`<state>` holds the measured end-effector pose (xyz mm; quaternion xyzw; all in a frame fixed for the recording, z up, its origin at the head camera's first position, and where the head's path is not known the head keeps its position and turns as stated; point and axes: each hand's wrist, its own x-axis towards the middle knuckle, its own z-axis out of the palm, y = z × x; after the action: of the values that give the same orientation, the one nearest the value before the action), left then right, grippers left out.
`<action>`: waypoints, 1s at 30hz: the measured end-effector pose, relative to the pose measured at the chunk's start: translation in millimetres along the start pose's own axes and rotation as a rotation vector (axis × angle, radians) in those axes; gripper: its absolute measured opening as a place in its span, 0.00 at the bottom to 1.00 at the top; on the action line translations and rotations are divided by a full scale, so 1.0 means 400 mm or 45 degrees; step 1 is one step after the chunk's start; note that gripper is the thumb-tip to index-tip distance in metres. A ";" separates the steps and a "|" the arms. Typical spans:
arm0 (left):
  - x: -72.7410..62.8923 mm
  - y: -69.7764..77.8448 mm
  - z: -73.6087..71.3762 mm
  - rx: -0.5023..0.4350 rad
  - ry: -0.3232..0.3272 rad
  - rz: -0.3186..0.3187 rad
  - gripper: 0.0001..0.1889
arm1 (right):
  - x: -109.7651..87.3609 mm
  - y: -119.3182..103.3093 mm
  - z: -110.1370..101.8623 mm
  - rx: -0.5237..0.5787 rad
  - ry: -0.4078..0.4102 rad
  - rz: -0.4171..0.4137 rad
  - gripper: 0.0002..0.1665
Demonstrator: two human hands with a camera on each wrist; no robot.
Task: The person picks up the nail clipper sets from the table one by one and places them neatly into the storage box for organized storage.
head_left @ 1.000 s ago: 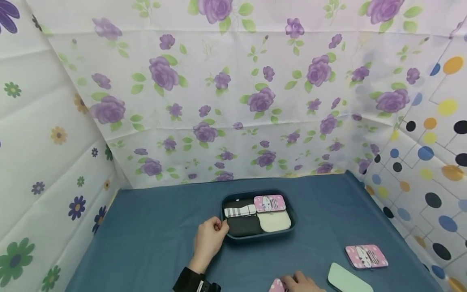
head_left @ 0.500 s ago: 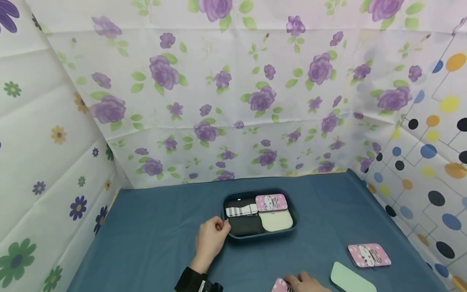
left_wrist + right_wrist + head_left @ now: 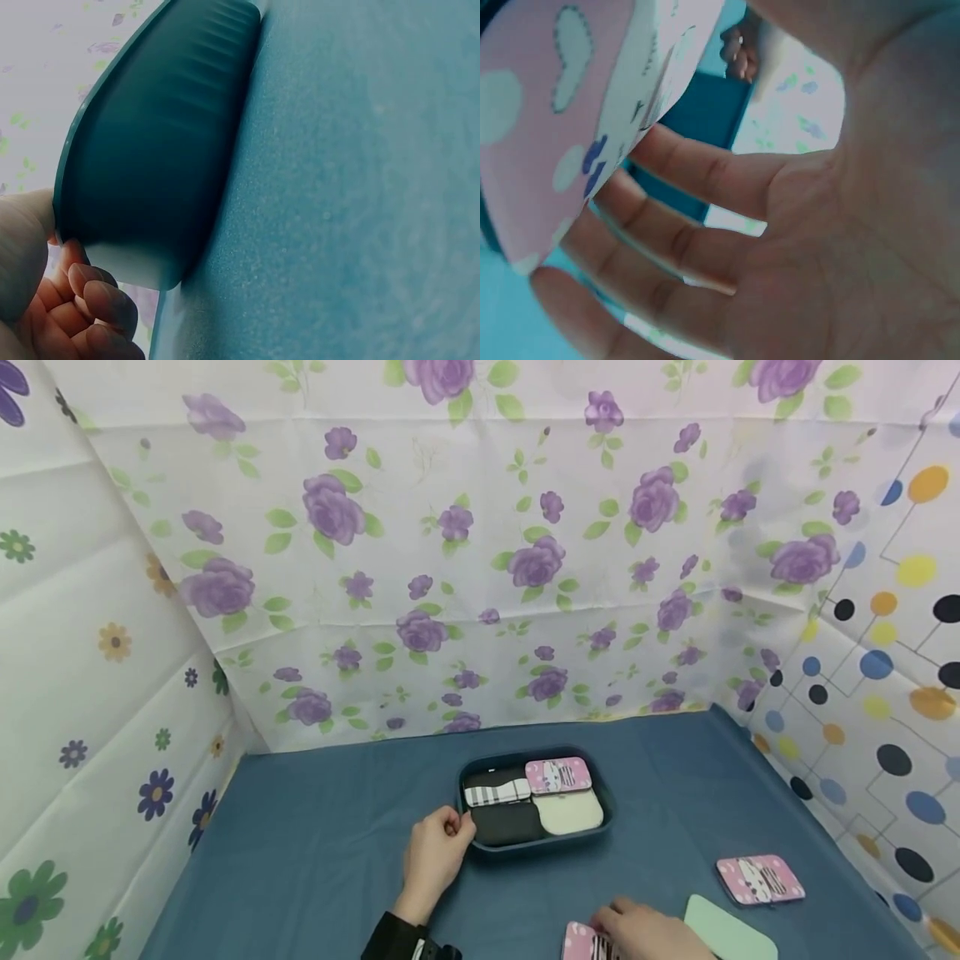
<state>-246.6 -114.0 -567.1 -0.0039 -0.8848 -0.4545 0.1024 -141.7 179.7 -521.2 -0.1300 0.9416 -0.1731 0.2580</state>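
Note:
My left hand [image 3: 435, 856] pinches the near left corner of a dark blue rectangular bin [image 3: 551, 847], thumb over the rim and fingers curled below it. In the left wrist view the bin's ribbed outer wall [image 3: 150, 142] rises beside the hand. Inside the bin lie a pink cartoon case [image 3: 558, 775], a cream case [image 3: 570, 814], a black case [image 3: 506, 824] and a black item with a striped band [image 3: 497, 792]. At the near edge my right hand [image 3: 648, 931] holds another pink cartoon case [image 3: 582, 942]; in the right wrist view its fingers bend against the case [image 3: 562, 135].
To the right of my right hand a mint green case [image 3: 731, 928] lies on the blue cloth [image 3: 322, 852]. Beyond it is one more pink case [image 3: 761, 879]. Patterned sheets hang as walls at the back [image 3: 480, 552], left and right.
My right hand has moved slightly up and forward with the pink case, more of which now shows. My left hand stays at the bin's corner. The view has shifted slightly.

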 end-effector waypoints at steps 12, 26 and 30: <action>0.001 0.002 0.001 -0.009 -0.028 -0.027 0.17 | -0.011 0.033 -0.154 -0.209 0.318 -0.149 0.37; -0.003 0.010 -0.005 -0.040 -0.007 0.076 0.17 | 0.082 0.097 -0.245 -0.243 0.736 -0.333 0.44; -0.012 0.006 -0.003 -0.046 -0.012 0.051 0.17 | 0.117 0.109 -0.238 -0.164 0.778 -0.369 0.45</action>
<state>-241.3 -113.1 -565.3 -0.0255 -0.8766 -0.4684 0.1071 -237.9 228.2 -482.2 -0.2205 0.9561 -0.1789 -0.0720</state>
